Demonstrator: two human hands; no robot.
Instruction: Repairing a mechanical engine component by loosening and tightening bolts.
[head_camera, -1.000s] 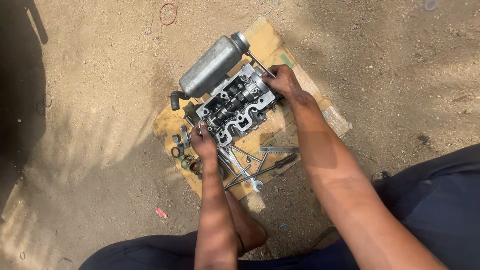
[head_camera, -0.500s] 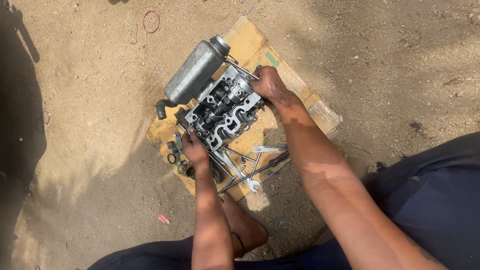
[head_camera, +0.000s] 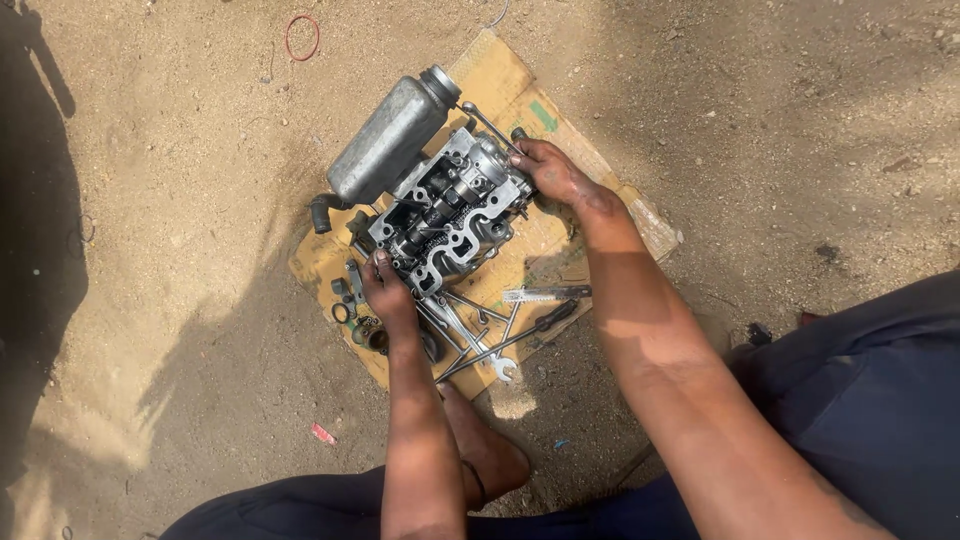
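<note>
Because it is a thick block of cast metal full of shafts and springs, the engine head (head_camera: 450, 215) looks heavy, rigid and probably oily, so it wants a hold at both ends rather than by any small part sticking out of it.

In the head view, that is how the hands sit. The left hand (head_camera: 385, 290) is closed over the near end of the block, fingers curled onto its lower corner. The right hand (head_camera: 550, 170) grips the far end, fingers wrapped around the upper edge. The block lies between the two grips, slanting from the left one up to the right one, and it rests on a sheet of cardboard (head_camera: 500, 75) spread over sandy ground.

Just beyond the block, on the side away from both grips, a grey metal bottle (head_camera: 385, 140) lies along it, touching or nearly so. Close below the left grip are small rings and fittings (head_camera: 350, 300), and between the two forearms lie several wrenches (head_camera: 480, 340) and a screwdriver (head_camera: 545, 293). A red rubber ring (head_camera: 302, 37) sits well apart on the sand.
</note>
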